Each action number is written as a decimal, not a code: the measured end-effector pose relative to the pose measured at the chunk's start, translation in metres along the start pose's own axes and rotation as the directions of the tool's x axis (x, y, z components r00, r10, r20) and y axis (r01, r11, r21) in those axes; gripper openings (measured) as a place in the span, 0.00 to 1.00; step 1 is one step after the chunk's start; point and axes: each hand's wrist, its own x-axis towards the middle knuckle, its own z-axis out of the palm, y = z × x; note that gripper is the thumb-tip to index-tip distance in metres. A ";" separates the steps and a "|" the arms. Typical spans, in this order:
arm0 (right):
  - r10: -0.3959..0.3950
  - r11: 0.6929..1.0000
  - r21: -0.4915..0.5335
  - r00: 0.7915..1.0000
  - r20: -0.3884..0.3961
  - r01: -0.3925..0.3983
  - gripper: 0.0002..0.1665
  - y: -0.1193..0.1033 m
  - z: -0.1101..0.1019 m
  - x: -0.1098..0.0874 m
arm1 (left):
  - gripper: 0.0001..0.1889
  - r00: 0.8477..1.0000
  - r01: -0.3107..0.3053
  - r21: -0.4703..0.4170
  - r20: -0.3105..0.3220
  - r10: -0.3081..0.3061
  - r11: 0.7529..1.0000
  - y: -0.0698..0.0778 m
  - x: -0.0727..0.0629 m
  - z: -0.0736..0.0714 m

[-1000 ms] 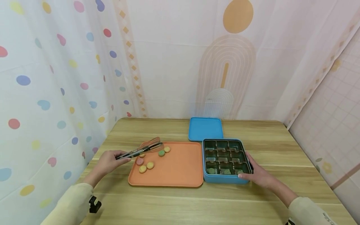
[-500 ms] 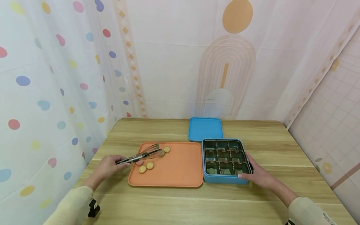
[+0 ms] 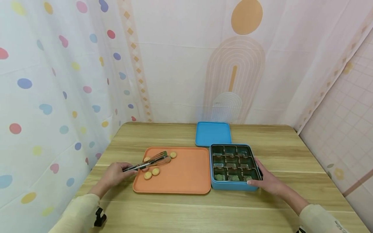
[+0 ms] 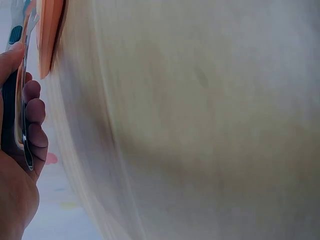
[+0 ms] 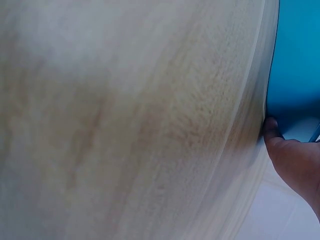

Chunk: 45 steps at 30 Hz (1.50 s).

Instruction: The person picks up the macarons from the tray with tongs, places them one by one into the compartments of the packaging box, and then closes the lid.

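Note:
My left hand (image 3: 114, 174) grips a pair of metal tongs (image 3: 145, 164) with dark handles, also seen in the left wrist view. The tongs reach over the left part of an orange tray (image 3: 186, 181). Their tips are at the green macaron, mostly hidden; whether they pinch it I cannot tell. Around them lie yellow macarons (image 3: 148, 175) and a pink one, largely covered by the tongs. My right hand (image 3: 269, 181) holds the right side of a blue box (image 3: 230, 185), thumb at the front rim. Green macarons (image 3: 219, 177) sit in the box's front row of compartments.
A blue lid (image 3: 212, 133) lies behind the box at the back of the wooden table (image 3: 175, 210). The tray stands right beside the box's left wall. Patterned curtains (image 3: 180, 64) hang behind and at the left.
My left hand has moved slightly right and down, bringing the tong tips lower, onto the green macaron's place. The right hand and box have stayed put.

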 end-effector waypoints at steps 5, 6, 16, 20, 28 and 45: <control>0.007 1.000 -0.007 1.000 0.004 -0.007 0.67 0.000 0.000 -0.001 | 0.12 1.000 -0.028 0.008 -0.005 0.028 1.000 0.002 0.000 0.000; 0.006 1.000 -0.007 1.000 0.006 -0.006 0.67 -0.001 0.000 -0.001 | 0.12 0.999 -0.031 0.011 -0.009 0.031 0.999 0.002 -0.001 0.000; -0.003 1.000 -0.007 1.000 0.003 0.003 0.66 0.000 0.000 0.000 | 0.09 0.998 -0.052 0.019 -0.022 0.053 0.998 0.002 -0.003 0.000; -0.004 1.000 -0.017 1.000 0.003 0.004 0.66 0.000 -0.001 0.000 | 0.10 0.999 -0.048 0.009 -0.024 0.048 0.999 0.004 -0.002 -0.001; -0.003 1.000 -0.026 1.000 0.008 0.004 0.66 0.000 -0.001 0.000 | 0.11 0.998 -0.052 -0.006 -0.024 0.052 0.999 0.011 0.003 -0.004; -0.001 1.000 -0.023 1.000 0.015 0.002 0.66 -0.003 -0.001 -0.002 | 0.14 0.991 -0.125 -0.047 0.037 0.126 0.991 0.050 0.035 0.002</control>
